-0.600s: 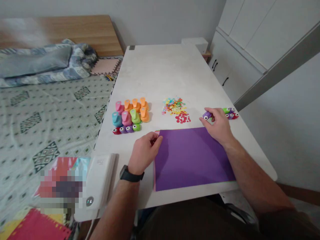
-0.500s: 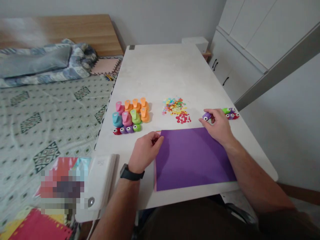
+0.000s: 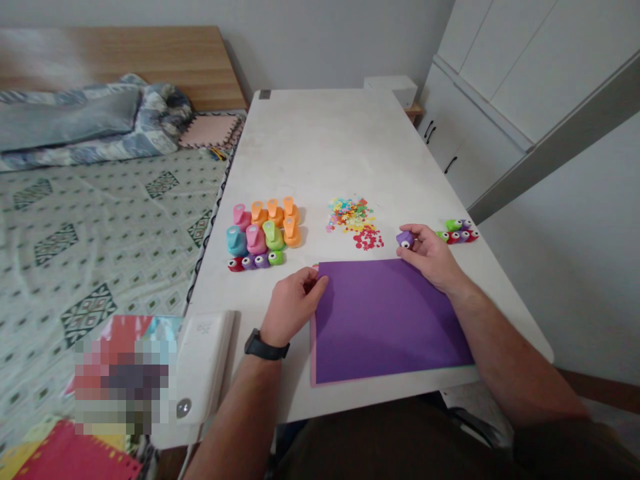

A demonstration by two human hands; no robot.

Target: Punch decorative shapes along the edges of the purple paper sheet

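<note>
A sheet of purple paper [image 3: 390, 320] lies on top of other sheets, with a pink edge [image 3: 313, 353] showing at its left. My left hand [image 3: 295, 300] is closed at the sheet's upper left corner, thumb on top and fingers curled. Between the thumb and fingers of my right hand [image 3: 434, 257] is a small purple craft punch [image 3: 405, 240], its white and black round end turned towards me. It is just above the sheet's far edge. Beyond the sheet lies a pile of paper confetti [image 3: 350, 212], with red cutouts [image 3: 367, 238] at its near side.
Several larger craft punches [image 3: 256, 239] stand in rows at the left, with small ones [image 3: 255, 261] before them. More small punches [image 3: 457, 235] sit at the right. A white device [image 3: 203, 367] with a cable lies on the table's [image 3: 320, 147] left front corner.
My right hand has shifted slightly left and turned the purple punch, so its round end now faces more towards me. The left hand stays at the paper's corner.
</note>
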